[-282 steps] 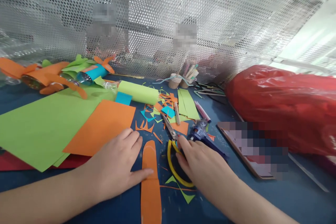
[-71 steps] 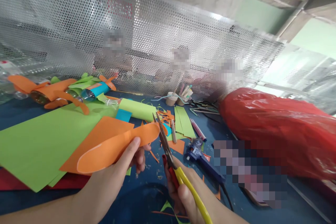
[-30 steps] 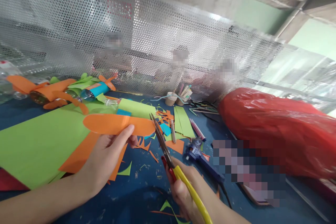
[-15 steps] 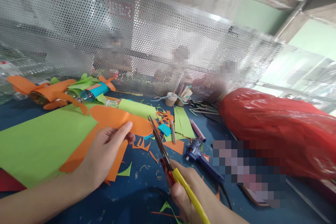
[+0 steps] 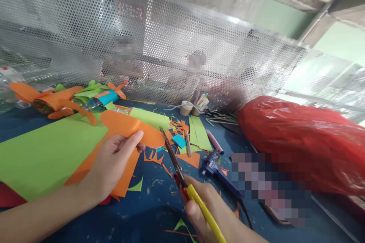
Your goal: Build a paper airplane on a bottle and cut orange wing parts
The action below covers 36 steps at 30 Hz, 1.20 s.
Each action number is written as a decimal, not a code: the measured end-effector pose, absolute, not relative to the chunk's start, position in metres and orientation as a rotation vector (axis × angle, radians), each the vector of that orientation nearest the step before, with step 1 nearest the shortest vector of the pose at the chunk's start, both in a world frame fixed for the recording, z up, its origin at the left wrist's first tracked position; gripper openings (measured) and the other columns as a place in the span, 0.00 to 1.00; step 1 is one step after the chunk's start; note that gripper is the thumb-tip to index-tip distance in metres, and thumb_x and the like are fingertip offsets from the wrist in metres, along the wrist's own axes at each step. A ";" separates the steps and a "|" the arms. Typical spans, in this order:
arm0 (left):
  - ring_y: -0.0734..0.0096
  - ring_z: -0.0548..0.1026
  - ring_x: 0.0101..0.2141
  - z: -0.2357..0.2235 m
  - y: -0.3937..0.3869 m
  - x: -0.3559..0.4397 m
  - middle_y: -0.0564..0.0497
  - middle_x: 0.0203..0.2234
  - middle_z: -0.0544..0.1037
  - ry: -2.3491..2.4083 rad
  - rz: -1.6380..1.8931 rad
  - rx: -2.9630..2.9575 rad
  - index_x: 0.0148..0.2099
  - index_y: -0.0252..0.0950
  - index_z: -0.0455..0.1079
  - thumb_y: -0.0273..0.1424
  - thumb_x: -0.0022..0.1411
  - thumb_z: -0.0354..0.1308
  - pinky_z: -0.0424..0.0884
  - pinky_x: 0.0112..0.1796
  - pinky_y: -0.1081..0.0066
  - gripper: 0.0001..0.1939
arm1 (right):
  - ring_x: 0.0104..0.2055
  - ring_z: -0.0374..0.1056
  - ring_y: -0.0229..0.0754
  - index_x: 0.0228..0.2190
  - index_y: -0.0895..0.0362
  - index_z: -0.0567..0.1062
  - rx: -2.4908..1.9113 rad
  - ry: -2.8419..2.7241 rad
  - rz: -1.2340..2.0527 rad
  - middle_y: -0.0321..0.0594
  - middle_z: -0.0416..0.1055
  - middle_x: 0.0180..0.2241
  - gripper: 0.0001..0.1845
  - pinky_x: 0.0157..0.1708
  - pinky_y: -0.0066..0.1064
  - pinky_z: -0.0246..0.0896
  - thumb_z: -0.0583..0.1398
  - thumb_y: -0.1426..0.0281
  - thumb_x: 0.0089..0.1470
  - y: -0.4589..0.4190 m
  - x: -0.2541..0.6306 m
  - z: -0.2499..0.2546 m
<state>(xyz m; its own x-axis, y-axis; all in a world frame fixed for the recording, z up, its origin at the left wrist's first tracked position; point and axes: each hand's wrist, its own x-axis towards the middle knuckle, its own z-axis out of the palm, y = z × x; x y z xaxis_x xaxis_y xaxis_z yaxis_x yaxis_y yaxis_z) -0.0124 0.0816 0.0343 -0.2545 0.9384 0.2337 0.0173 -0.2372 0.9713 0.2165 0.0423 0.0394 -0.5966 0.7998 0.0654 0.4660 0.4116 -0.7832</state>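
My left hand (image 5: 112, 163) pinches a long rounded orange paper cutout (image 5: 128, 126) and holds it above the blue table (image 5: 159, 205). Its right end lies against the blade tips of the scissors (image 5: 182, 180). My right hand (image 5: 212, 214) grips the yellow and red handles of those scissors, with the blades pointing up and left. Under the left hand lies an orange sheet (image 5: 116, 178) on top of a large green sheet (image 5: 48, 148). Small orange, green and blue paper scraps (image 5: 176, 136) are scattered just behind the blades.
A blue glue gun (image 5: 218, 169) lies right of the scissors. A big red plastic bag (image 5: 302, 140) fills the right side. Paper-wrapped bottles (image 5: 94, 100) lie at the back left before a perforated metal screen (image 5: 171, 45). Small cups of sticks (image 5: 194, 107) stand by the screen.
Since one second ago the orange cutout has turned in my left hand, its left end swinging further back. The scissors stay at its right end, shifted slightly lower.
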 end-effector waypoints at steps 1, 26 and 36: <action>0.61 0.78 0.29 0.035 0.082 -0.013 0.50 0.22 0.79 1.262 1.585 1.239 0.25 0.38 0.75 0.45 0.57 0.61 0.73 0.36 0.65 0.17 | 0.20 0.47 0.33 0.27 0.54 0.58 -1.077 -2.241 1.034 0.30 0.52 0.20 0.33 0.17 0.26 0.39 0.42 0.36 0.55 0.043 0.217 0.039; 0.70 0.75 0.28 0.042 0.088 -0.016 0.56 0.24 0.77 1.093 1.550 1.364 0.32 0.40 0.75 0.41 0.64 0.58 0.70 0.35 0.73 0.13 | 0.20 0.43 0.32 0.26 0.56 0.60 -1.229 -2.311 0.960 0.28 0.50 0.19 0.36 0.18 0.27 0.38 0.42 0.35 0.54 0.044 0.216 0.033; 0.68 0.77 0.27 0.035 0.088 -0.012 0.55 0.23 0.78 1.072 1.514 1.181 0.31 0.39 0.75 0.43 0.61 0.60 0.74 0.34 0.71 0.13 | 0.20 0.47 0.33 0.27 0.56 0.61 -1.171 -2.364 1.003 0.30 0.54 0.20 0.33 0.18 0.27 0.41 0.40 0.40 0.59 0.041 0.214 0.041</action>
<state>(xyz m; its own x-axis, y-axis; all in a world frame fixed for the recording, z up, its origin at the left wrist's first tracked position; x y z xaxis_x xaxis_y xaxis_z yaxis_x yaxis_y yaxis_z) -0.0121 0.0885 0.0350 -0.1298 0.9725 0.1932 -0.1414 -0.2110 0.9672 0.2144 0.0410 0.0411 -0.6138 0.7891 -0.0245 0.5658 0.4181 -0.7106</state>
